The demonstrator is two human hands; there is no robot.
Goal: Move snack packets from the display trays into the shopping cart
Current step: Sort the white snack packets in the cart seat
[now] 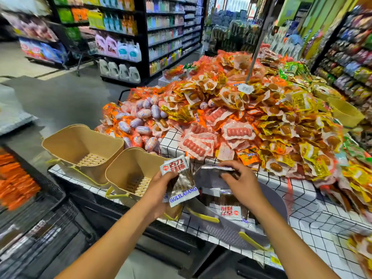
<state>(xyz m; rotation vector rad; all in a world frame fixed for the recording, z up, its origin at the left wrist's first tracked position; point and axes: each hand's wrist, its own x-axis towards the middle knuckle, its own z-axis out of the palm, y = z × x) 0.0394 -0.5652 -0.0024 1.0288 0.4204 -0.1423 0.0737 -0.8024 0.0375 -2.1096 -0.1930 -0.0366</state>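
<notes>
My left hand point(159, 190) grips a small bunch of white-and-clear snack packets point(180, 182) printed GULILABANG, held up at the near edge of the display table. My right hand point(239, 182) reaches into a grey tray point(281, 202) and pinches the top edge of another such packet point(219, 168). More of these packets point(229, 210) lie in the grey tray under my right forearm. The black wire shopping cart point(40, 228) stands at the lower left, beside the table, with orange packets at its far side.
Two beige trays point(80, 146) point(128, 174) with yellow handles stand left of my hands. A big heap of orange and yellow sausage packets point(241, 117) covers the grid-patterned table point(302, 200). Shelves of bottles stand behind; snack shelves line the right.
</notes>
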